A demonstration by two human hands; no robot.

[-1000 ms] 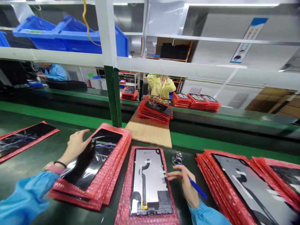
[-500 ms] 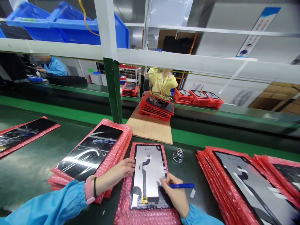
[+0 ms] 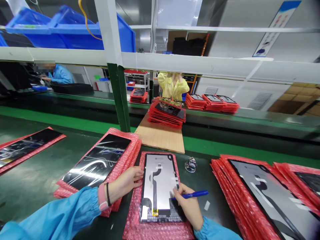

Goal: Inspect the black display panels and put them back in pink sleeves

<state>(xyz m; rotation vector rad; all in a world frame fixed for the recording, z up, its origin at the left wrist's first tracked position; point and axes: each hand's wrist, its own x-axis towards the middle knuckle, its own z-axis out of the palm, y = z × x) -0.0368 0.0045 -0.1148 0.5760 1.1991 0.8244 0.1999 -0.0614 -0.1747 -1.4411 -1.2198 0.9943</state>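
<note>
A tablet-sized display panel (image 3: pixel 163 186), silver back up with a dark ribbon cable and a yellow tab, lies in front of me on red bubble-wrap bags (image 3: pixel 160 231). My left hand (image 3: pixel 128 181) rests at the panel's left edge, its fingers loosely stretched and gripping nothing. On the right side, my right hand (image 3: pixel 188 203) is closed around a blue pen (image 3: pixel 196 194), whose lower end points at the panel's back. The pen's tip is partly hidden by the fingers. A small white strip (image 3: pixel 207 205) lies on the bench to the right of that hand.
Stacks of black panels (image 3: pixel 100 160) on red bubble wrap lie to the left, and silver-backed panels (image 3: pixel 270 193) to the right. A small shiny metal object (image 3: pixel 191 164) stands beyond my right hand. A wooden board (image 3: pixel 162 138) bears another stack. A post (image 3: pixel 119 96) rises behind.
The camera view has shifted slightly. My left hand has edged up along the panel's edge, and the pen has tilted, its rear end now higher. Both hands stay at the panel.
</note>
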